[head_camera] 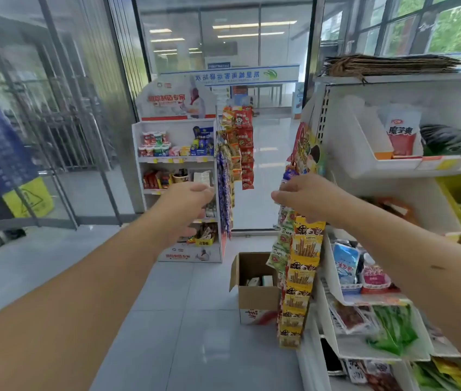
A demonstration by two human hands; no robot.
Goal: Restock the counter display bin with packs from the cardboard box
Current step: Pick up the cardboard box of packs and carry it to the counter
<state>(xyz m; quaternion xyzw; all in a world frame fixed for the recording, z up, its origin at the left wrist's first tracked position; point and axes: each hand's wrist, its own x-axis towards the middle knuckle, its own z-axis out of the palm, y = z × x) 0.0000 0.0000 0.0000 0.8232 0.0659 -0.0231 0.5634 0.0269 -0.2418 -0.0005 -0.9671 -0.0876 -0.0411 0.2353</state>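
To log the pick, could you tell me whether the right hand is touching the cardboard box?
Apart. The head view shows the right hand up at the hanging snack strip, while the cardboard box sits open on the floor below it.

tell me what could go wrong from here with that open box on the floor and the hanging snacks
1. The right hand seems to pinch the hanging snack strip near its top; a tug could tear packs loose or bring the strip down.
2. The cardboard box stands open on the floor, close by the strip's lower end, so a step forward could kick or trip on it.
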